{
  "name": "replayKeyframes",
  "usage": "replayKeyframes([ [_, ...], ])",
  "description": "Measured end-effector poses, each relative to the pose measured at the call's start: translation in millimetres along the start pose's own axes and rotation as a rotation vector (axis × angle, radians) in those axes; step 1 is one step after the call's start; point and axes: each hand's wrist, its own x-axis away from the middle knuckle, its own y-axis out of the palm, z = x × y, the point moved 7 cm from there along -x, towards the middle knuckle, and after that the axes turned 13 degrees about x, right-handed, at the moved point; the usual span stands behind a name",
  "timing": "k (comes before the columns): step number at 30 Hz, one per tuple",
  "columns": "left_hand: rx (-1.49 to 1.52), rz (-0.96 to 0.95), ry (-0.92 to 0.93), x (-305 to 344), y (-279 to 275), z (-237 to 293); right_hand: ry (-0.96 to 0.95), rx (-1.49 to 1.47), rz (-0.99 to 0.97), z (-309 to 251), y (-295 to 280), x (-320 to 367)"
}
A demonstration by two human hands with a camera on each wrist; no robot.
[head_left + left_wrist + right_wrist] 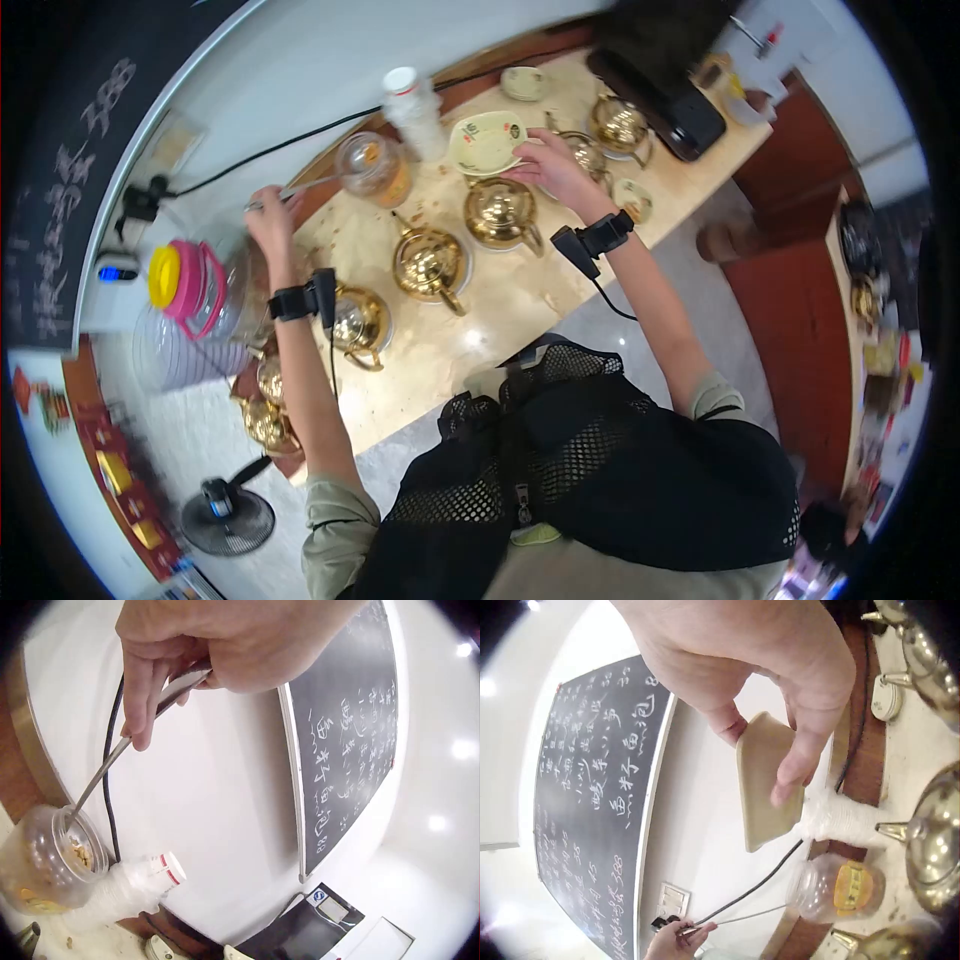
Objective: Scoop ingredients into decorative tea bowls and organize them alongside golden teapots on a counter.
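My left hand point(217, 645) grips the broad end of a long-handled metal spoon point(112, 756). Its thin shaft slants into the mouth of a clear plastic jar point(45, 859), and the far end is hidden inside. Brown bits point(81, 855) show through the jar's opening. Between thumb and fingers, my right hand point(765, 660) pinches a small pale-yellow dish point(487, 143) with printed marks. The dish is held above the gold teapots, right of the jar; in the right wrist view it appears steeply tilted.
Several gold teapots point(430, 262) line the wooden table point(500, 310). Wrapped paper cups point(412, 120) stand behind the jar. A pink-and-yellow-lidded container point(190, 285) is at the left, a black machine point(660, 100) at the back right. A black cable point(300, 133) runs along the wall.
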Motion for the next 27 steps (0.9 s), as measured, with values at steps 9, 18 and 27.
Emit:
replayKeyframes([
  [9, 0.142, 0.077, 0.020, 49, -14, 37, 0.114, 0.064, -0.207, 41, 69, -59],
  [18, 0.055, -0.105, 0.199, 133, 15, 88, 0.113, -0.053, -0.340, 50, 120, -77],
  [27, -0.730, -0.509, 0.722, 202, 56, 100, 0.035, -0.070, -0.386, 27, 131, -68],
])
